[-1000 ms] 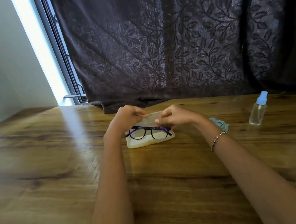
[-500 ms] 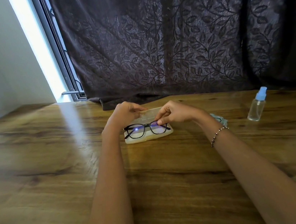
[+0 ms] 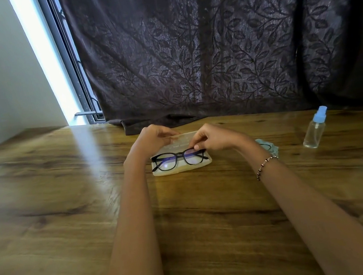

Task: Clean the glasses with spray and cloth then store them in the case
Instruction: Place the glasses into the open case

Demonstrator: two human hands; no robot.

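Note:
Black-framed glasses (image 3: 179, 160) lie folded in the open whitish case (image 3: 181, 169) on the wooden table. The case's clear lid (image 3: 180, 141) stands raised behind them. My left hand (image 3: 153, 138) pinches the lid's left edge. My right hand (image 3: 214, 138) grips the lid's right side, its fingertips touching the glasses' top rim. A light teal cloth (image 3: 268, 146) lies crumpled just right of my right wrist, partly hidden by it. Further right stands a clear spray bottle (image 3: 314, 130) with a blue cap.
A dark leaf-patterned curtain (image 3: 210, 48) hangs behind the table and drapes onto its far edge. A window strip and a white wall are at the left. The wooden table (image 3: 46, 201) stretches wide to the left and toward me.
The lid has come slightly lower over the glasses, with both hands still on it. The camera view shifted a little.

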